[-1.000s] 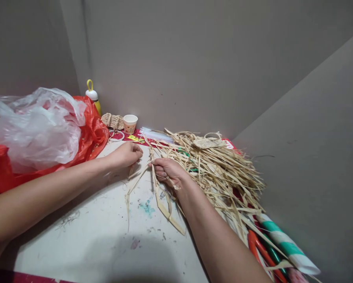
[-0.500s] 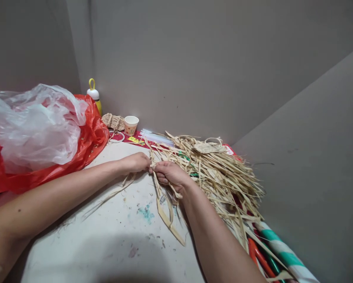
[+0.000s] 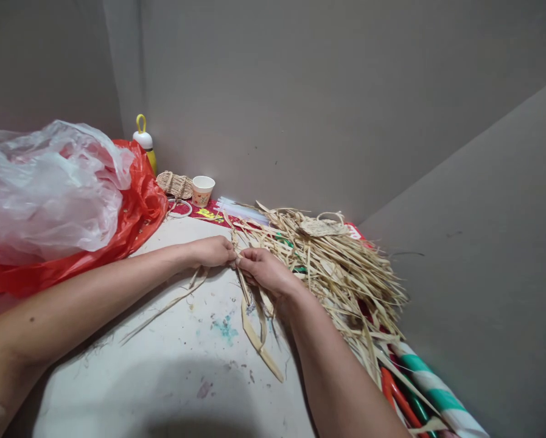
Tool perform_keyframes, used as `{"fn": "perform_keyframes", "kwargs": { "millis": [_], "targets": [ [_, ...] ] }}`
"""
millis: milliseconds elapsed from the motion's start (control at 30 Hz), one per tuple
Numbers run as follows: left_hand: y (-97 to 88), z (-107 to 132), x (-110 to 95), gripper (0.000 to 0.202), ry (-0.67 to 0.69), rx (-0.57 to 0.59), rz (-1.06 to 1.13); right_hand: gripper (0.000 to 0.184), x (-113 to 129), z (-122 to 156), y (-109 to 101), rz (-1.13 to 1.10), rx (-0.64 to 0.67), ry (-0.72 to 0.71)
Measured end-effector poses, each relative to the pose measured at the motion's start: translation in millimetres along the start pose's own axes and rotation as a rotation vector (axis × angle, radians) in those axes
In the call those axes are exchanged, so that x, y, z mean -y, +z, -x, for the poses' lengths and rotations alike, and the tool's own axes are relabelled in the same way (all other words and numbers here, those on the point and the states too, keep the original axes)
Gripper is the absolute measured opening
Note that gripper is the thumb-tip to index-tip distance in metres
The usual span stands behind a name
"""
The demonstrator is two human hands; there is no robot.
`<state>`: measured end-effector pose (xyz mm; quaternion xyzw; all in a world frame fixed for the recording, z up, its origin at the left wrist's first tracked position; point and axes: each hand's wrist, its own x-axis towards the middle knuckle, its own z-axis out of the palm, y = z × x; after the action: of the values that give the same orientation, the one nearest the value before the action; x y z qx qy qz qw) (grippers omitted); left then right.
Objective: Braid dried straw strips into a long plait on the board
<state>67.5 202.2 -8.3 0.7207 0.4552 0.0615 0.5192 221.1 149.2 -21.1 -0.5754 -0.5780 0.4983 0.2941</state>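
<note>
Since a second ago, the left hand (image 3: 215, 251) has come over to meet the right hand (image 3: 264, 267), and a thin strip (image 3: 176, 300) has swung out sideways. Both hands pinch the dry strips (image 3: 257, 342) over the white surface (image 3: 163, 371), just beside the big straw pile (image 3: 355, 261). Pulling too hard could snap one, and a loose pinch could let them slip apart.

straw (image 3: 256, 346): pinched part hidden by fingers (image 3: 244, 263) | clear plastic (image 3: 49, 194): cut at left | bottle (image 3: 143, 141): base behind red plastic (image 3: 147, 204)
</note>
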Motion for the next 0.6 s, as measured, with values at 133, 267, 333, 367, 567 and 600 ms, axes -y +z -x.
{"fn": "perform_keyframes", "kwargs": {
  "millis": [133, 267, 333, 367, 567, 600],
  "targets": [
    [1.8, -2.0, -2.1, 0.02, -0.036, 0.047, 0.142, 0.018, 3.9, 2.0, 2.1, 0.174, -0.073, -0.05],
    [6.6, -3.3, -1.7, 0.019, -0.032, 0.001, 0.164, 0.016, 3.2, 2.9, 2.5, 0.302, -0.125, -0.101],
    [8.4, -3.4, -0.6, 0.019, -0.035, -0.027, 0.165, 0.015, 4.3, 5.1, 0.0, 0.345, -0.136, -0.102],
    [9.0, -3.3, -0.2, 0.018, -0.037, -0.038, 0.165, 0.016, 5.9, 7.0, -1.7, 0.365, -0.143, -0.095],
    [9.3, -1.7, -0.4, 0.018, -0.029, -0.061, 0.199, 0.021, 25.9, 20.0, -0.1, 0.414, -0.129, 0.051],
    [8.9, -1.4, -0.5, 0.019, -0.025, -0.057, 0.214, 0.022, 28.0, 21.0, 3.9, 0.394, -0.118, 0.065]
  ]
}}
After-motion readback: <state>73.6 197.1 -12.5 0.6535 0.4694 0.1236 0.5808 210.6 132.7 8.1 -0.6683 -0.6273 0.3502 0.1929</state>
